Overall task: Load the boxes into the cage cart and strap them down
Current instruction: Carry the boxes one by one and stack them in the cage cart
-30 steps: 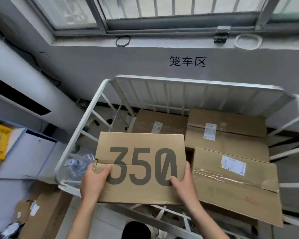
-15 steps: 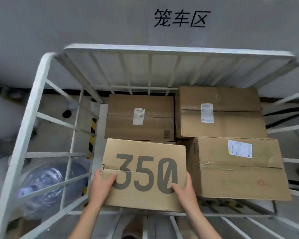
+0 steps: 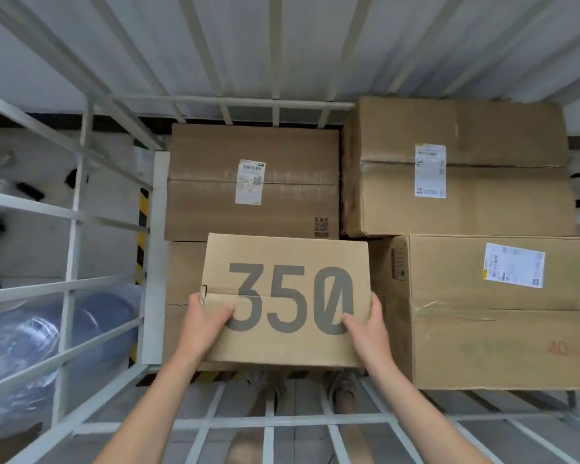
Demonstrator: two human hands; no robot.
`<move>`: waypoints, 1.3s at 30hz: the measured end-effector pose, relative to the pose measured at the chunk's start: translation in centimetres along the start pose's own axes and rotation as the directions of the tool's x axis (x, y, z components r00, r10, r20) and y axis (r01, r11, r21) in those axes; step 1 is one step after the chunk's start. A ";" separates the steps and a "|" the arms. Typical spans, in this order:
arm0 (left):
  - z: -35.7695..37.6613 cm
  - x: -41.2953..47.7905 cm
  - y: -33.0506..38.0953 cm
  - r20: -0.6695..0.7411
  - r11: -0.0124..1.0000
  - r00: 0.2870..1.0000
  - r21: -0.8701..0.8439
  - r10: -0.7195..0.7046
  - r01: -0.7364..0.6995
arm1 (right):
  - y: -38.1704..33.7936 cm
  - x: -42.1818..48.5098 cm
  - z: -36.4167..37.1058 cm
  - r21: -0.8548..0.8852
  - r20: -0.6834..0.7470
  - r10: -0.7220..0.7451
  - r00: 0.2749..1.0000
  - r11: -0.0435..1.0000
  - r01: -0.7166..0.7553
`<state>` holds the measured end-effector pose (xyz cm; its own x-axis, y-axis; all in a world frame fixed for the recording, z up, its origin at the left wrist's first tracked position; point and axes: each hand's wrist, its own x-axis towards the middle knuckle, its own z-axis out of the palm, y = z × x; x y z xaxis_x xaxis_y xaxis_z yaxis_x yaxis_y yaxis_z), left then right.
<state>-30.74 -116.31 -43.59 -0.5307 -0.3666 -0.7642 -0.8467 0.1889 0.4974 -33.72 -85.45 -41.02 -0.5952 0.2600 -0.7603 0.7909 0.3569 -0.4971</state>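
Note:
A brown cardboard box printed "350" (image 3: pixel 288 283) sits low inside the white cage cart (image 3: pixel 71 229), at its near left, over another box (image 3: pixel 181 272) beneath it. My left hand (image 3: pixel 205 323) grips its left near edge and my right hand (image 3: pixel 369 329) grips its right near edge, thumbs on top. Behind it lies a labelled box (image 3: pixel 252 182). A taller box (image 3: pixel 456 165) stands at the far right, and a large taped box (image 3: pixel 503 313) fills the near right, right beside the "350" box.
White cage bars run along the left, far and near sides. A plastic-wrapped dark bundle (image 3: pixel 47 339) lies outside the left bars on the floor. Yellow-black hazard tape (image 3: pixel 142 236) marks the cart's left base edge. Feet show below the near rail (image 3: pixel 268 421).
The view has dipped down into the cart. Both hands have lowered the "350" box from rail height to just over the lower box at the near left.

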 end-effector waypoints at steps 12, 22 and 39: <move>9.5 2.5 -2.1 0.111 0.995 0.990 0.061 -0.083 0.076 | 4.5 3.3 -0.7 -0.603 0.081 -0.303 0.950 0.743 0.289; 9.4 4.6 -0.2 0.161 0.974 0.976 0.196 -0.145 0.113 | 4.9 5.2 1.6 -0.670 0.407 -0.020 0.913 0.673 0.313; 14.1 -27.1 12.8 0.270 0.851 0.913 0.353 0.306 -0.390 | -1.9 -14.1 -17.5 -0.376 0.197 -0.298 0.934 0.857 0.352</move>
<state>-27.74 -91.10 -22.25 -0.7538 -0.0305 -0.6564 -0.5271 0.6247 0.5762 -29.37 -74.09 -22.06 -0.7635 -0.0400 -0.6445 0.4148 0.7346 -0.5370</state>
